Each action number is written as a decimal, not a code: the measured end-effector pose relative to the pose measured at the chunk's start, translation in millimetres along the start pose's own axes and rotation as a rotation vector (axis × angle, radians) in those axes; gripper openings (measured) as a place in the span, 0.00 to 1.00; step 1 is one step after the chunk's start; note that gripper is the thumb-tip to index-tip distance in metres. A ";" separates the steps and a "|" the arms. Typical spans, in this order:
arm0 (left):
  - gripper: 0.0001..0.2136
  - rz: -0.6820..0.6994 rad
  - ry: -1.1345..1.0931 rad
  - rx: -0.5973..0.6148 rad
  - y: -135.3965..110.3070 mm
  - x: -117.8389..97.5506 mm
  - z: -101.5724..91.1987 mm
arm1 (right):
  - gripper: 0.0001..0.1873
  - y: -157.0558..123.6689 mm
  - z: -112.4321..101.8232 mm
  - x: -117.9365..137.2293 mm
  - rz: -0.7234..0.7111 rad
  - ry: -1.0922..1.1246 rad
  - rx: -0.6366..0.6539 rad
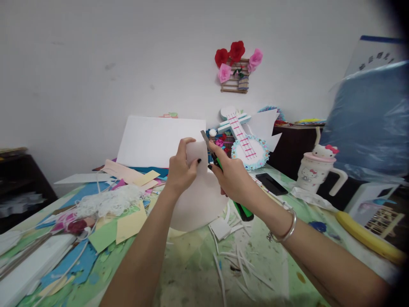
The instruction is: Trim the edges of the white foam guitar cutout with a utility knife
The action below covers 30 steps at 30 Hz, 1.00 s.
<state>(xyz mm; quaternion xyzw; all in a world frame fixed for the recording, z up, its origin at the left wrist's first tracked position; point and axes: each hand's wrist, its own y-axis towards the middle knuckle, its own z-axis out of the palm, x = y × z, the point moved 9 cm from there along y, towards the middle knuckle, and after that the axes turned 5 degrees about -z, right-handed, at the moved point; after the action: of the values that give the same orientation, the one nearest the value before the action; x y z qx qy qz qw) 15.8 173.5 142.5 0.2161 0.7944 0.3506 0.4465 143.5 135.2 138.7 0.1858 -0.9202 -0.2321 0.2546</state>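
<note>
My left hand (182, 168) is closed around the narrow upper part of a white foam board piece (198, 204), thumb on the near face and fingers behind. The piece is wide and rounded below, and it stands tilted over the table. In my right hand (231, 172) is a utility knife (243, 211) with a green and black handle. Its grey blade points up and left, close to the right edge of the narrow part. Whether the blade touches the edge I cannot tell. Thin white offcut strips (239, 264) and a small white square (220, 228) lie below on the table.
A white board (159, 140) leans at the back beside a decorated foam instrument (244, 143). At right are a black phone (271, 183), a tumbler (315, 172) and a banana (370, 236). Coloured paper (131, 224) and white string (108, 200) heap at left.
</note>
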 end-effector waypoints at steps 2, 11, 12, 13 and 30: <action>0.22 -0.013 0.007 0.009 0.0 0.2 0.9 | 0.32 -0.4 0.2 -0.1 -0.002 0.001 -0.003; 0.22 -0.001 0.022 0.006 -1.5 -1.3 1.4 | 0.32 -4.1 1.7 -2.6 -0.002 0.014 -0.003; 0.22 0.006 0.024 0.008 -1.5 -1.9 1.4 | 0.31 -4.1 1.2 -2.4 -0.005 0.014 -0.005; 0.22 0.011 0.027 0.008 -1.4 -2.3 1.2 | 0.31 -3.8 0.3 -2.0 -0.010 0.012 -0.008; 0.22 0.015 -0.020 0.009 -1.9 -0.9 1.9 | 0.26 6.1 1.7 1.8 -0.032 -0.051 -0.049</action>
<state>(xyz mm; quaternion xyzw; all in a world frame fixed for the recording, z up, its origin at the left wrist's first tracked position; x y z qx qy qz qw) 17.8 172.4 140.9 0.2273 0.7898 0.3484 0.4508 139.7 140.0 141.3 0.1883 -0.9174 -0.2632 0.2316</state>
